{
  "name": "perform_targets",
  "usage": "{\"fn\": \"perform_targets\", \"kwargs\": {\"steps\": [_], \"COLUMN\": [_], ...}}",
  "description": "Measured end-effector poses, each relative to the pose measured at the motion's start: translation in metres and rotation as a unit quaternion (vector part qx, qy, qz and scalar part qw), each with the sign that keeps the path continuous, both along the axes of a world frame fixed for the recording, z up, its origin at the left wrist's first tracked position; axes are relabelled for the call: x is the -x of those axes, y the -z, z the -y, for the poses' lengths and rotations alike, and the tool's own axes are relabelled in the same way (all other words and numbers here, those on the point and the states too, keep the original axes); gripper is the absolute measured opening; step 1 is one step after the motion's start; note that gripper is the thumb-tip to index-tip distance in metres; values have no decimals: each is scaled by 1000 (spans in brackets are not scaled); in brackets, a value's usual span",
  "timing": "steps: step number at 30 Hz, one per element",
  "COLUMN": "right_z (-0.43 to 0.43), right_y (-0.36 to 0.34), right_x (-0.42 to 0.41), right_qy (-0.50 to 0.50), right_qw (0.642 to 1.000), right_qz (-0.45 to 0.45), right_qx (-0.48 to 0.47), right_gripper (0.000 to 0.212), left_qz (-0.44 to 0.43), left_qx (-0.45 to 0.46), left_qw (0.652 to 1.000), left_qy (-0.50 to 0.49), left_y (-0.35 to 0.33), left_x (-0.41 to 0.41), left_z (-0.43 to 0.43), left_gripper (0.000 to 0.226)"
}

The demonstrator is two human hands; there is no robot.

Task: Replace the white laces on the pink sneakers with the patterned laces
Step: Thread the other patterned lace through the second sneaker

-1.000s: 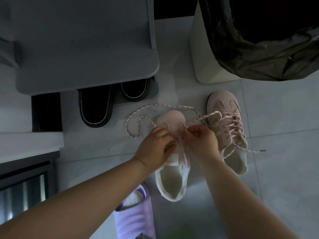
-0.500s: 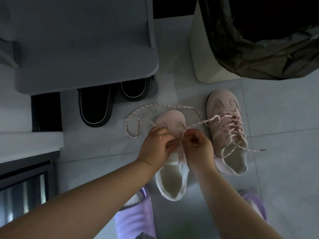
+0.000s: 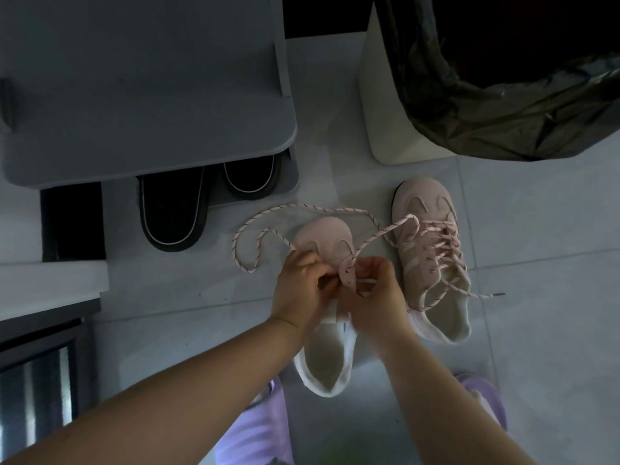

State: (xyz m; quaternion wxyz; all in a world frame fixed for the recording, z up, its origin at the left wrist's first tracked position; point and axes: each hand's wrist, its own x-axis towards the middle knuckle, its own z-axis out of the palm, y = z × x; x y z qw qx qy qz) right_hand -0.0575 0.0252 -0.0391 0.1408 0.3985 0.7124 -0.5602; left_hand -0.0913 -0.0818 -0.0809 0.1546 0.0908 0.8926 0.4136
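Two black slippers [image 3: 172, 213] sit to my left, tucked partly under a grey shoe rack [image 3: 151, 95] on the tiled floor [image 3: 543, 330]. Just right of them the loose run of the patterned lace [image 3: 235, 246] lies on the tiles. It curls in a loop, arcs past the toe of the shoe I am working on, and swings back from the right towards my fingers.

My left grip [image 3: 302, 283] is curled tight, thumb and fingertips pinching that lace beside the shoe's eyelet strip [image 3: 347, 278]. The unlaced sneaker [image 3: 323, 238] lies flat between my forearms, toe away from me and pale opening towards me. Only its pink toe and its heel show round my hands. A short piece of the eyelet strip stands lifted between them, with the lace looped round its top. My right grip [image 3: 379, 292] sits close against the left, fingers curled in, pinching the lace just beside that strip.

Right of it, near the first shoe but apart from it, the laced sneaker [image 3: 432, 250] stands with its own lace crossed up the front. One dark-tipped end trails onto the floor. Beyond its toe stands a white bin [image 3: 385, 95] lined with a black bag [image 3: 503, 95]. Low on the right, a purple slipper [image 3: 469, 384] shows past my forearm.
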Motion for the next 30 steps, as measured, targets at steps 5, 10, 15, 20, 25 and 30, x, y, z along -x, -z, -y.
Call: {"fn": "perform_targets", "kwargs": {"steps": [5,10,15,20,25,30], "right_z": [4,2,5,-1,3,-7], "right_y": [-3,-9,-7,-6,-8,-9], "right_x": [-5,-6,-4,7,10,8], "right_qy": [-46,-73,-118,-197,-164,-198], "right_qw": [996,992,986,970,977,965], "right_qz": [-37,-49,-46,-11,-10,-26], "right_qx": [-67,-92,-109,-143,-138,-170], "right_gripper": [32,25,29,29,24,16], "left_qz": [0,-10,8,13,-10,-34], "left_qx": [-4,-9,35,74,121,150], "left_qw": [1000,999,999,989,980,967], "left_qy": [-12,-39,39,124,158,205], "left_y": [-5,-11,-14,-27,-38,-41], "left_x": [-3,-3,2,11,18,14], "left_z": [1,-1,1,5,4,10], "left_gripper": [32,28,26,29,19,16]}}
